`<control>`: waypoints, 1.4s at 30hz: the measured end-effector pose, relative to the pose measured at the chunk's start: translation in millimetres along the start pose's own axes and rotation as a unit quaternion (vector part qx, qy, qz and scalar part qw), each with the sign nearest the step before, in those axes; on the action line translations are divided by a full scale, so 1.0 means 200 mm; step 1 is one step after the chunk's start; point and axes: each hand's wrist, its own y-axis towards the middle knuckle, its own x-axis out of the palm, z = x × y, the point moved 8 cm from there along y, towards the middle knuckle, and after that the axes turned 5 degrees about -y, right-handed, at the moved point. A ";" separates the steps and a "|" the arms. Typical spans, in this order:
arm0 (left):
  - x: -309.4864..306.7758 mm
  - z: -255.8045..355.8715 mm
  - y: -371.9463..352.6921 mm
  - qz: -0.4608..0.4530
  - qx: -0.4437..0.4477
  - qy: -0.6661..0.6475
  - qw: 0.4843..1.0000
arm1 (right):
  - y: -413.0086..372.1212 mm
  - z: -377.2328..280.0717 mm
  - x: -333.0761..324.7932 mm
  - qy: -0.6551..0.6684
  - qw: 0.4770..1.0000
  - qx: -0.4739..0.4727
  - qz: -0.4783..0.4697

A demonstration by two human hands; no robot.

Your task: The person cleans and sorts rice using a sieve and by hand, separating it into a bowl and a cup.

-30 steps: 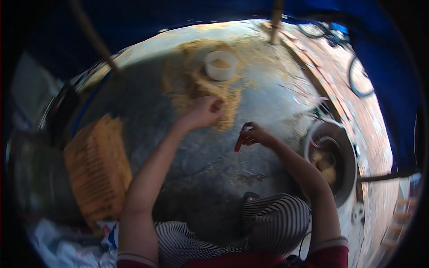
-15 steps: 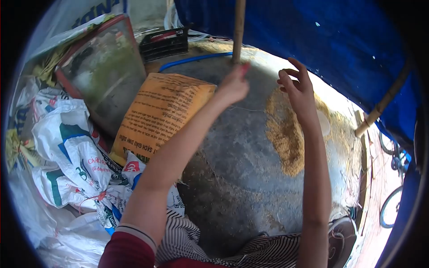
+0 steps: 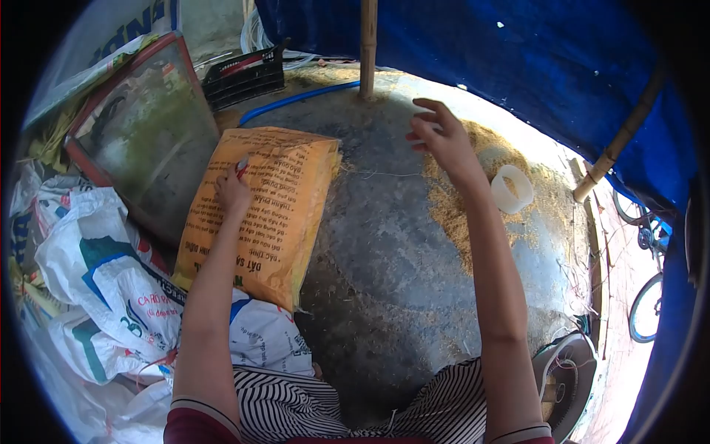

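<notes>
Two hands are at work over a bare concrete floor (image 3: 384, 251), well apart from each other. The left hand (image 3: 231, 189) rests on the printed face of an orange sack (image 3: 274, 207), which lies flat and leans across a heap of white sacks (image 3: 111, 274); its fingers are closed around a small red object (image 3: 242, 166) whose tip pokes up just above the knuckles, and pressing down there seems to keep the sack steady. The right hand (image 3: 442, 140) is lifted in the air above the near edge of a spread of tan grain (image 3: 458, 214), fingers loosely parted and half curled, with nothing solid in it. A thin thread (image 3: 384, 175) runs from the sack's upper corner toward that hand; whether the fingers pinch it is too fine to tell. A white cup (image 3: 512, 189) stands in the grain just beyond the wrist. A bamboo pole (image 3: 367, 44) rises behind the sack against a blue tarp (image 3: 518, 52), and a black crate (image 3: 244, 78) sits to its left.
</notes>
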 end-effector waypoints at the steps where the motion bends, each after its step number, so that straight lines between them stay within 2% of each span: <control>1: 0.01 -0.02 -0.01 0.000 0.005 -0.005 1.000 | 0.00 0.02 0.00 -0.017 1.000 0.017 -0.002; 3: 0.02 -0.03 -0.03 0.037 0.028 0.023 0.999 | 0.00 0.08 -0.01 -0.034 0.999 0.020 0.011; 5: 0.11 -0.09 -0.02 -0.015 0.020 0.089 0.996 | 0.00 0.14 0.01 -0.056 0.998 0.025 -0.004; 7: 0.19 -0.16 -0.03 -0.145 -0.051 0.060 0.986 | -0.01 0.17 0.05 -0.092 0.995 0.037 -0.022; 9: 0.15 -0.16 -0.07 -0.110 -0.053 0.076 0.990 | -0.01 0.21 0.10 -0.165 0.985 0.003 -0.057; 11: 0.13 -0.17 -0.08 -0.130 -0.111 0.086 0.981 | -0.03 0.22 0.15 -0.235 0.968 -0.037 -0.080; 12: 0.15 -0.13 -0.09 -0.133 -0.102 0.086 0.982 | -0.04 0.24 0.15 -0.237 0.968 -0.031 -0.072; 14: 0.09 -0.09 -0.10 -0.040 -0.128 0.125 0.983 | -0.06 0.26 0.21 -0.252 0.955 -0.070 -0.139; 18: 0.06 0.29 -0.08 -0.067 -0.051 0.069 0.994 | -0.16 0.19 0.04 -0.310 0.935 -0.044 -0.165; 20: 0.03 0.61 -0.09 -0.039 0.065 -0.012 0.997 | -0.16 0.21 -0.13 -0.329 0.936 -0.036 -0.116; 21: 0.02 0.75 -0.13 -0.039 0.074 -0.016 0.996 | -0.16 0.21 -0.22 -0.333 0.936 -0.033 -0.107; 23: -0.04 1.13 -0.30 -0.055 0.195 -0.116 0.972 | -0.19 0.22 -0.44 -0.292 0.955 -0.013 -0.050; 27: -0.12 1.71 -0.75 -0.082 0.279 -0.157 0.944 | -0.32 0.29 -0.78 -0.287 0.958 0.003 -0.003; 29: -0.11 1.97 -0.97 -0.114 0.359 -0.227 0.898 | -0.39 0.40 -0.91 -0.305 0.952 0.034 0.007; 30: -0.10 2.06 -1.06 -0.113 0.365 -0.226 0.896 | -0.41 0.45 -0.97 -0.305 0.952 0.034 0.013; 32: -0.08 2.28 -1.28 -0.133 0.447 -0.242 0.851 | -0.45 0.54 -1.11 -0.288 0.956 0.029 0.050; 36: 0.00 2.54 -1.46 -0.169 0.447 -0.254 0.841 | -0.57 0.65 -1.42 -0.236 0.960 0.095 0.119; 38: 0.07 2.69 -1.50 -0.193 0.462 -0.251 0.828 | -0.65 0.83 -1.67 -0.048 0.943 0.161 0.286; 39: 0.10 2.77 -1.51 -0.193 0.463 -0.247 0.829 | -0.73 0.85 -1.80 -0.024 0.901 0.121 0.417; 41: 0.18 2.91 -1.52 -0.232 0.445 -0.249 0.828 | -0.86 0.92 -1.95 0.093 0.836 0.128 0.525; 42: 0.19 2.99 -1.55 -0.233 0.446 -0.247 0.828 | -0.88 0.97 -1.98 0.096 0.835 0.129 0.526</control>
